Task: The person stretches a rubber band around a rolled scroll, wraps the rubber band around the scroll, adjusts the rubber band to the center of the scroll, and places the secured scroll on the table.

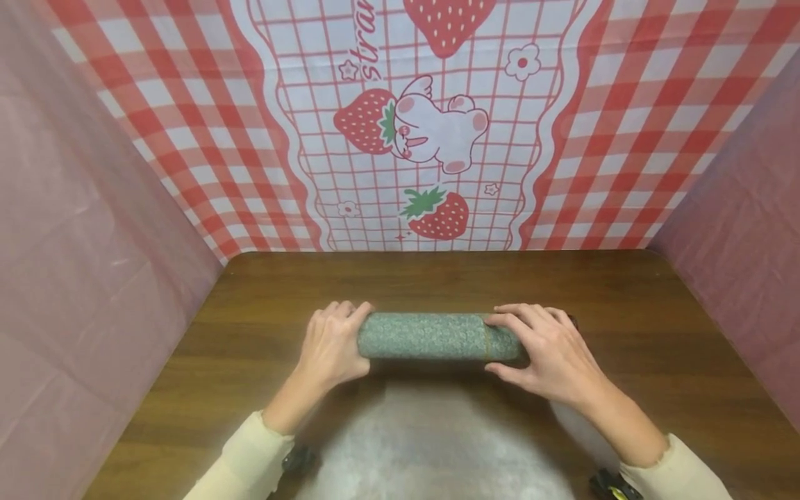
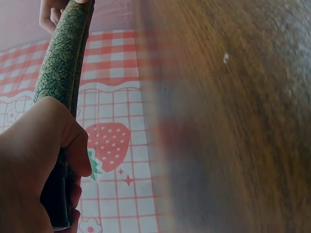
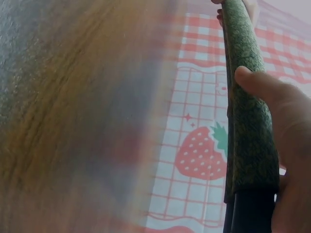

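A long green item (image 1: 425, 337) with a fine floral pattern is held level above the table, lying crosswise; its exact kind is not clear. A thin yellowish line crosses it near its right end. My left hand (image 1: 334, 340) grips the left end, thumb on the near side and fingers over the far side. At the other end, my right hand (image 1: 550, 347) holds it between thumb and fingers. Both wrist views show black end parts (image 2: 56, 199) (image 3: 252, 213) beyond the patterned surface, and a narrow edge or seam running lengthwise. The hands hide part of each end.
The brown wooden table (image 1: 250, 292) has a bright reflection near its front. Behind it hangs a red-and-white checked cloth (image 1: 587, 187) with strawberry prints. Pink drapes (image 1: 94, 243) close off both sides.
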`<state>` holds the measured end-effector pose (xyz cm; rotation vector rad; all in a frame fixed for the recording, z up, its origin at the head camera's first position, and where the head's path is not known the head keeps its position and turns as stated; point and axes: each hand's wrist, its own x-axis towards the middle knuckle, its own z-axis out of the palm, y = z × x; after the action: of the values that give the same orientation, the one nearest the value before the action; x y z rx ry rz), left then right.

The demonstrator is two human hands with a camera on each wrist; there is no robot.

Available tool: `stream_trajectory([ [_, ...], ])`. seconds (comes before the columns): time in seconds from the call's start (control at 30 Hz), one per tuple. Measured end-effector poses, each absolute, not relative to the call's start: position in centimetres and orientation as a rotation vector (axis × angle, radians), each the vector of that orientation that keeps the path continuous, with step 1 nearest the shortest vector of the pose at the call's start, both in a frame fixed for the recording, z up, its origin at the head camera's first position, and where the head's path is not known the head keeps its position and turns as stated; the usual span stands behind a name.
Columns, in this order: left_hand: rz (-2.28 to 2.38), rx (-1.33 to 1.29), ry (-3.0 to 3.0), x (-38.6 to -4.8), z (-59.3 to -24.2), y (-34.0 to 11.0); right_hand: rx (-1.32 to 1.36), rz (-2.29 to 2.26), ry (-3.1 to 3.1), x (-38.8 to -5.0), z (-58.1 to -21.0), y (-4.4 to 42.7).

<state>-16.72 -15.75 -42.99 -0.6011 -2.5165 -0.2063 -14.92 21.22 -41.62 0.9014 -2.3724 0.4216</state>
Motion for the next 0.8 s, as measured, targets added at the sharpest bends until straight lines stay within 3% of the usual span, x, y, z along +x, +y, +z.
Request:
stream_trajectory([
  [0.8,-0.228,-0.598,-2.523,-16.72,-43.54,-15.91,0.904,0.327,-2.291,-14.78,-42.44,20.48],
])
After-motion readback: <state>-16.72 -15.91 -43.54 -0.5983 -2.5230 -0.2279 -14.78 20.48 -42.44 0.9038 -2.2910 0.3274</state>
